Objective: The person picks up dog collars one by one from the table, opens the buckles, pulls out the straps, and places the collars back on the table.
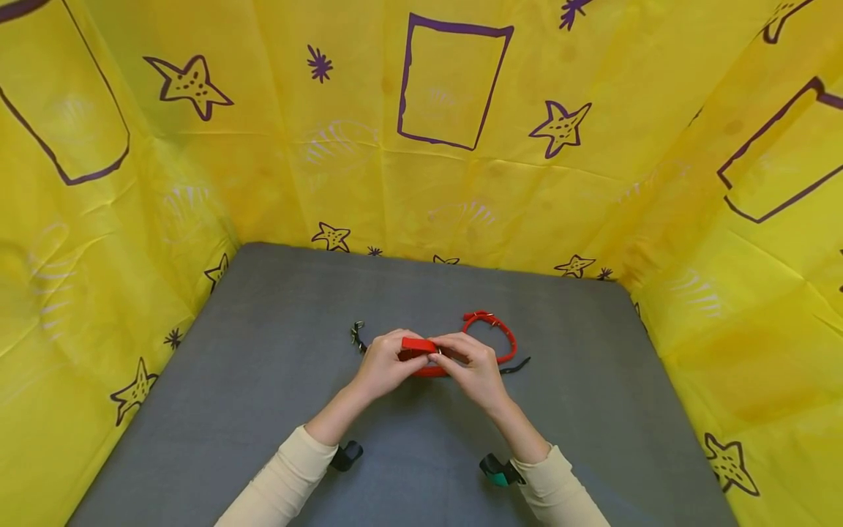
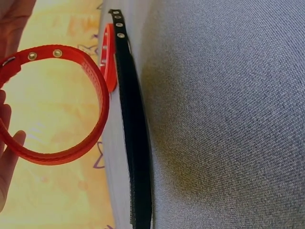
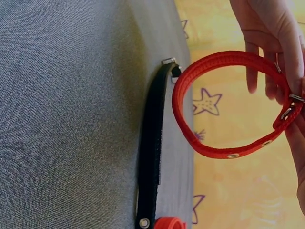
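Note:
Both hands hold one red dog collar (image 1: 418, 344) in front of the body, above the table. My left hand (image 1: 384, 364) grips one side of it, and the fingers of my right hand (image 1: 479, 371) pinch it near the metal buckle (image 3: 296, 98). In the wrist views this collar (image 2: 101, 119) is closed into a round loop with metal eyelets. Below it a black collar (image 3: 151, 133) lies stretched across the table, its middle hidden by the hands in the head view. A second red collar (image 1: 511, 342) lies curved behind the right hand.
A grey cloth-covered table (image 1: 263, 410) spreads under everything. Yellow fabric walls (image 1: 362, 176) with purple drawings of starfish and frames stand at the back and both sides. Dark wrist devices (image 1: 347, 455) sit below the sleeves.

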### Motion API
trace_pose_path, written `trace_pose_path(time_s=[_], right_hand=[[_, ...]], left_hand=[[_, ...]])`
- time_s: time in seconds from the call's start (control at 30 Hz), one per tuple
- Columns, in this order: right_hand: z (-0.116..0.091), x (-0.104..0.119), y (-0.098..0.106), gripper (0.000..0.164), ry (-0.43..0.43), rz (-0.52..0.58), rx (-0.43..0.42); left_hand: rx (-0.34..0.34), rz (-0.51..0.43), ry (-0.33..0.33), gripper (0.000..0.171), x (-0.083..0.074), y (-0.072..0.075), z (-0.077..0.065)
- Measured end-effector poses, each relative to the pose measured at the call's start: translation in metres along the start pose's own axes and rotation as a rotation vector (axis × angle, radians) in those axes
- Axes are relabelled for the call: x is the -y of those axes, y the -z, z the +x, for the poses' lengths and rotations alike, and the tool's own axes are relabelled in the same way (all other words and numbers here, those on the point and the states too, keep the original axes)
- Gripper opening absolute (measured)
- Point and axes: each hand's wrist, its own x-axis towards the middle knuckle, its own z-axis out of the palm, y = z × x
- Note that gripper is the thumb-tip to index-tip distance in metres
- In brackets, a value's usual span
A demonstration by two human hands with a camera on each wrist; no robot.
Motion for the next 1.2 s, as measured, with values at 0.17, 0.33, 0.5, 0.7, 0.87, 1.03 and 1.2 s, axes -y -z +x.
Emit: trace_pose_path(time_s=[0.17,0.33,0.5,0.7,0.87,1.03,1.2], right_hand=[[0.000,0.000,0.001,0.026,-0.020,0.011,0.005],[0.000,0.000,0.002,0.025,-0.031,0.016,0.005],[0.001,-0.001,0.002,0.024,-0.043,0.034,0.003],[-0.002,-0.016,0.000,0.025,-0.020,0.030,-0.007],[-0.007,-0.033,-0.001,0.027,-0.032,0.026,-0.014],[-0.009,-0.036,-0.001,0.025,-0.032,0.032,-0.018],[-0.009,-0.035,-0.002,0.025,-0.038,0.027,-0.028]], left_hand=[[-0.010,0.009,-0.023,0.012,0.001,-0.002,0.001],[-0.025,0.016,-0.034,0.009,0.002,-0.004,0.002],[-0.042,0.015,-0.032,0.009,0.001,-0.005,0.002],[-0.071,0.004,-0.061,0.012,0.000,-0.007,0.001],[-0.077,-0.005,-0.054,0.011,0.001,-0.008,0.001],[-0.083,-0.007,-0.055,0.011,0.001,-0.008,0.000],[-0.108,-0.007,-0.084,0.013,0.001,-0.010,-0.001]])
